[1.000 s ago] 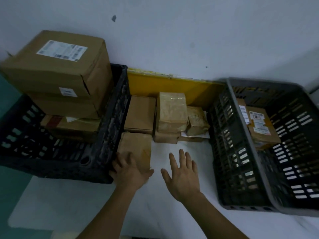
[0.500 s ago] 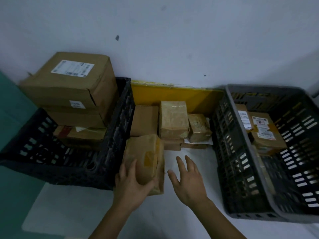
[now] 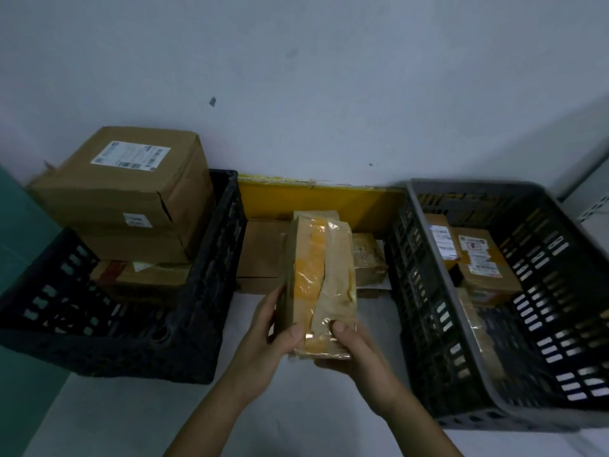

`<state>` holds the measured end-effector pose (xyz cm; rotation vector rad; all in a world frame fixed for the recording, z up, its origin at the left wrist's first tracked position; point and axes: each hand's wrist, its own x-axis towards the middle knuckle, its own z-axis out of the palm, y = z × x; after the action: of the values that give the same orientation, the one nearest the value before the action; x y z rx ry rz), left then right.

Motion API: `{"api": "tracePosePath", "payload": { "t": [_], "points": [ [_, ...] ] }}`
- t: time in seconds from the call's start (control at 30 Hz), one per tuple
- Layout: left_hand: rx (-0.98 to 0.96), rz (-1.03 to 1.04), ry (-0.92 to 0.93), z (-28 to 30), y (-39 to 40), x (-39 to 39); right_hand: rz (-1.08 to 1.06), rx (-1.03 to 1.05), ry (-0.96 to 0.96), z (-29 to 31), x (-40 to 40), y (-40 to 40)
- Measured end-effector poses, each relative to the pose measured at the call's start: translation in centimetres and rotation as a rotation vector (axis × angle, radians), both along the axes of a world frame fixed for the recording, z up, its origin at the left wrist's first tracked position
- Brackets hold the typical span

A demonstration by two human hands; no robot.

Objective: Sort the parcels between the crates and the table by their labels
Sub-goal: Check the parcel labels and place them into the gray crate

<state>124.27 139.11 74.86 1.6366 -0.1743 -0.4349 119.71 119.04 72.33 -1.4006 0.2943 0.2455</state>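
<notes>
parcel (image 3: 318, 285) raised over bench (image 3: 296, 423), between both crates | long axis ran near-to-far | our left hand (image 3: 263, 344) and right hand (image 3: 356, 347) each had a grip on its near end | label unseen, so we judged either crate equally reachable

A brown parcel (image 3: 321, 285), wrapped in glossy clear film and crossed by a yellow-orange tape band, is seen. The left crate (image 3: 211, 291) is shown black, the right crate (image 3: 461, 308) dark grey, both slotted. White labels (image 3: 130, 154) are carried on brown cartons. The counter (image 3: 296, 407) appears white.
</notes>
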Motion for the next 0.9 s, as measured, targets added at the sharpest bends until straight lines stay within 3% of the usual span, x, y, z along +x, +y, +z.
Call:
{"api": "tracePosePath", "payload": {
  "t": [0.23,0.37,0.5,0.57,0.63,0.77,0.9],
  "points": [
    [-0.011,-0.07,-0.009,2.0,-0.7,0.2,-0.095,-0.03,-0.108,2.1,-0.6,-0.3],
    [0.069,0.045,-0.068,3.1,-1.5,0.1,-0.156,-0.11,-0.198,2.8,-0.4,-0.4],
    [0.12,0.234,-0.219,3.7,-2.3,0.6,-0.25,-0.557,-0.207,2.9,-0.2,-0.7],
    [0.071,0.199,-0.214,4.4,-3.1,0.8,-0.239,-0.808,-0.203,3.7,-0.5,-0.2],
    [0.079,0.132,-0.214,5.0,-3.8,1.1,-0.221,-0.92,-0.279,4.5,-1.1,0.7],
    [0.064,0.159,-0.201,5.8,-3.7,2.5,-0.298,-0.925,-0.414,5.6,-2.3,0.7],
    [-0.074,0.11,-0.127,6.0,-3.3,2.9,-0.391,-0.894,-0.385,6.7,-2.4,-1.4]
  ]
}}
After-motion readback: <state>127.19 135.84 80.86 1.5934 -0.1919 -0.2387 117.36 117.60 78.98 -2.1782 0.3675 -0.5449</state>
